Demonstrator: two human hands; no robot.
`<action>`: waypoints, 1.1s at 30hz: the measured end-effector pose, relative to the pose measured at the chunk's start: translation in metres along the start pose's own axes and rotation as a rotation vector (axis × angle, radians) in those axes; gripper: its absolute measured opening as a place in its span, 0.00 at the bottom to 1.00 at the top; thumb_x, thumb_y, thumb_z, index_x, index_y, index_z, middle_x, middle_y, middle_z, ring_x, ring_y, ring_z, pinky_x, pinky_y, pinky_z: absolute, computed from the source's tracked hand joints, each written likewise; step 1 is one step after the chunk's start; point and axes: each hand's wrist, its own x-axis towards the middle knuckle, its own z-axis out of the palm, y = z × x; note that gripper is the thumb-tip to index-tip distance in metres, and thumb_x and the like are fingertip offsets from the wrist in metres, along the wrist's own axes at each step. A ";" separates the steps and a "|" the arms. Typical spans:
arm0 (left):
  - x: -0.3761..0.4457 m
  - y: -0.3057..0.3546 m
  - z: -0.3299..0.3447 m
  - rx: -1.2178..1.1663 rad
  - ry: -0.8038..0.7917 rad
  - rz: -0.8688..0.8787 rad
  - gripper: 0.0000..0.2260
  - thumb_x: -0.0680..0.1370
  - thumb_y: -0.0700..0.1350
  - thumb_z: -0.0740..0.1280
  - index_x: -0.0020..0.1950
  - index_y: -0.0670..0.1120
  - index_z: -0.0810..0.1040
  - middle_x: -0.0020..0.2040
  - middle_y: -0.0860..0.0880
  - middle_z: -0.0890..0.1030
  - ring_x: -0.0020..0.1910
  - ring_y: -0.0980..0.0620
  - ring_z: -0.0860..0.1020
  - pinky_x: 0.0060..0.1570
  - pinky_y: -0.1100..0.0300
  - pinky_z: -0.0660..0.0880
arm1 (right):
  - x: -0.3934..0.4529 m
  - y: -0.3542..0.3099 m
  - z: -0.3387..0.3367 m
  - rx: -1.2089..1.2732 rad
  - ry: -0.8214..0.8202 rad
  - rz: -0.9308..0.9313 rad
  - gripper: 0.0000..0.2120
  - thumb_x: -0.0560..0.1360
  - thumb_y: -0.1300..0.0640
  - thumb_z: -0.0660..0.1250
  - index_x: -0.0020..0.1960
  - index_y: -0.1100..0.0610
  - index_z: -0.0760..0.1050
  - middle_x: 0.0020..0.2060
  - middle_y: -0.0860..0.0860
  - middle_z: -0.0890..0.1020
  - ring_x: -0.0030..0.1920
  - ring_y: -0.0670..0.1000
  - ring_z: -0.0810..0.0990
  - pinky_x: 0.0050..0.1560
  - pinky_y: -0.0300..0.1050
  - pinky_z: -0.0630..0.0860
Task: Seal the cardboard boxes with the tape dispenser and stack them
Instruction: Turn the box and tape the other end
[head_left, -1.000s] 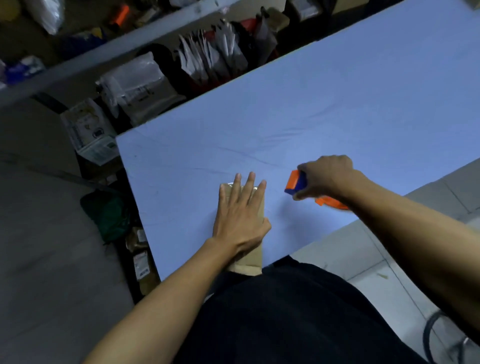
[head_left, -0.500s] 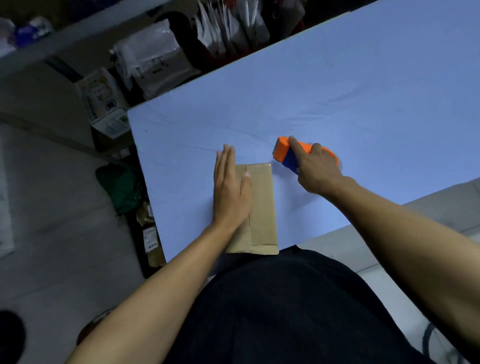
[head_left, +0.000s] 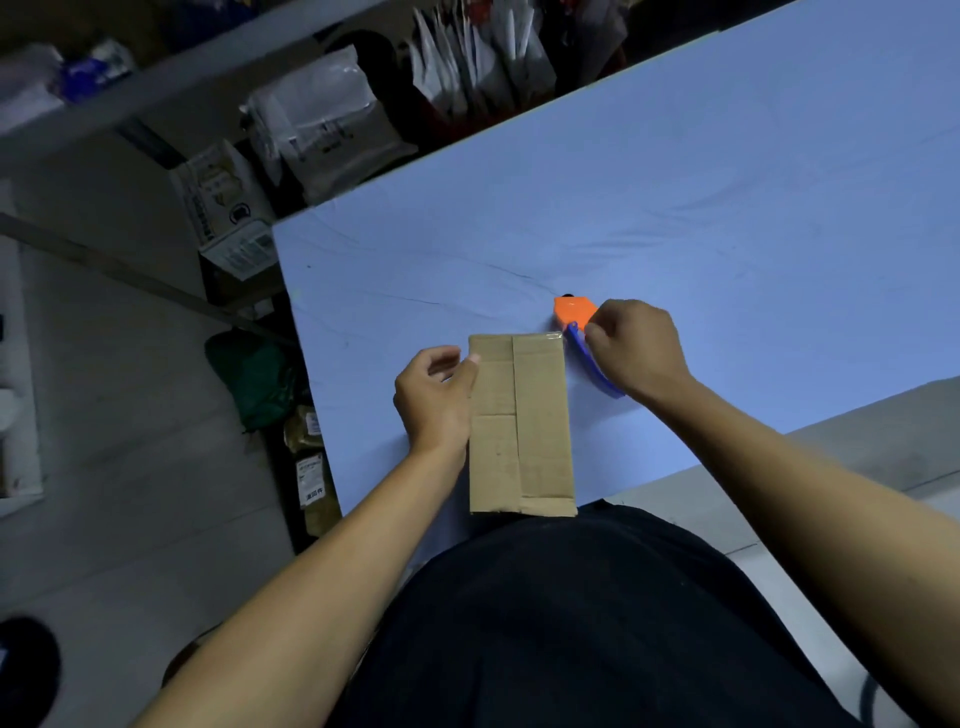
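A flat brown cardboard box (head_left: 522, 423) lies on the blue table (head_left: 727, 208) at its near edge, long side pointing away from me, with a strip of tape along its top. My left hand (head_left: 436, 397) grips the box's left edge, fingers curled at the far left corner. My right hand (head_left: 636, 348) is closed on the orange and blue tape dispenser (head_left: 574, 314), which rests on the table just right of the box's far right corner.
Beyond the table's far left edge are plastic-wrapped parcels (head_left: 322, 124), a printed carton (head_left: 223, 202) and upright envelopes (head_left: 478, 57). A green bag (head_left: 254, 374) and small packages (head_left: 311, 467) lie on the floor beside the table's left side.
My left hand slid off the box top to its left edge, uncovering the taped top. My right hand with the dispenser shifted from the box's right side to its far right corner.
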 end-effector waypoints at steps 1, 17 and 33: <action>-0.001 0.000 0.000 -0.003 -0.018 0.001 0.07 0.74 0.42 0.75 0.51 0.47 0.83 0.46 0.55 0.84 0.46 0.61 0.82 0.53 0.62 0.79 | -0.003 -0.005 0.001 0.036 -0.006 -0.020 0.13 0.75 0.56 0.61 0.38 0.64 0.77 0.34 0.59 0.80 0.37 0.59 0.76 0.36 0.51 0.66; -0.003 0.008 0.005 0.063 -0.267 0.125 0.17 0.78 0.41 0.60 0.54 0.63 0.80 0.55 0.59 0.82 0.54 0.63 0.79 0.54 0.64 0.76 | -0.030 -0.030 0.028 0.337 0.052 0.053 0.14 0.78 0.52 0.63 0.41 0.61 0.78 0.32 0.57 0.78 0.34 0.54 0.72 0.35 0.48 0.66; 0.020 -0.004 -0.011 0.114 -0.205 0.069 0.09 0.76 0.51 0.73 0.37 0.51 0.84 0.35 0.58 0.83 0.35 0.67 0.78 0.37 0.74 0.71 | -0.026 -0.033 0.018 0.629 -0.059 0.178 0.07 0.76 0.53 0.71 0.42 0.52 0.85 0.35 0.43 0.82 0.37 0.43 0.77 0.44 0.46 0.77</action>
